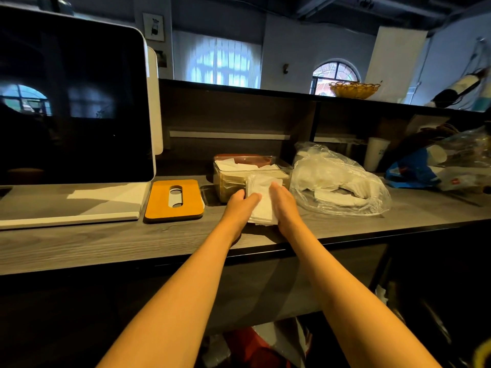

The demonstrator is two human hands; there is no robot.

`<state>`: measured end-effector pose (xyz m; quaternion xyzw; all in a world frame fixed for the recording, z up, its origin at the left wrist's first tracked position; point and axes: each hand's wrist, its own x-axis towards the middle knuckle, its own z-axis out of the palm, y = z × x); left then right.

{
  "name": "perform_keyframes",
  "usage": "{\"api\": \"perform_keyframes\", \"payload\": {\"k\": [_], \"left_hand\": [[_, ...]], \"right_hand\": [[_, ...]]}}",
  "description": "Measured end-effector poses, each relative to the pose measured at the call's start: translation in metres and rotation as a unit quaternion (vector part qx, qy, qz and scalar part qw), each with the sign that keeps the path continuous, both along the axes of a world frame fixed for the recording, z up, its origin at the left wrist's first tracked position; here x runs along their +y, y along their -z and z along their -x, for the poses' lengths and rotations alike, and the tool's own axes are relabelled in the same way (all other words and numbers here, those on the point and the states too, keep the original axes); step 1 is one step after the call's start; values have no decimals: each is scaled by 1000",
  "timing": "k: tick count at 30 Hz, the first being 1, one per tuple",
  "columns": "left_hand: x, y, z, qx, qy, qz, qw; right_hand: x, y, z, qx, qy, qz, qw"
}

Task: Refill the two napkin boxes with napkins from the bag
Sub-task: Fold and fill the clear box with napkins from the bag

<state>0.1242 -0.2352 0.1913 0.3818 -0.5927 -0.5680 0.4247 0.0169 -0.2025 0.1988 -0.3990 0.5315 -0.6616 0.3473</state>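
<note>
White napkins (pixel 261 200), orange lid (pixel 174 200)

Your hands (pixel 261 205) hide lower front of clear plastic napkin box (pixel 252 172); second box behind barely visible; dark monitor (pixel 71 102) cut by left edge.
</note>
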Motion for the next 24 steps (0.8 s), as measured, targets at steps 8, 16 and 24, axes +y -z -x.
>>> {"api": "perform_keyframes", "payload": {"k": [8,16,24], "left_hand": [[-8,-1,-1,156,-97,-111,977],[-6,0,-8,227,-153,-135,952],[-6,3,-8,197,-132,-62,970]], "right_hand": [[0,4,-9,126,-86,16,988],[6,9,-11,298,-101,29,949],[2,5,2,45,59,46,996]]}}
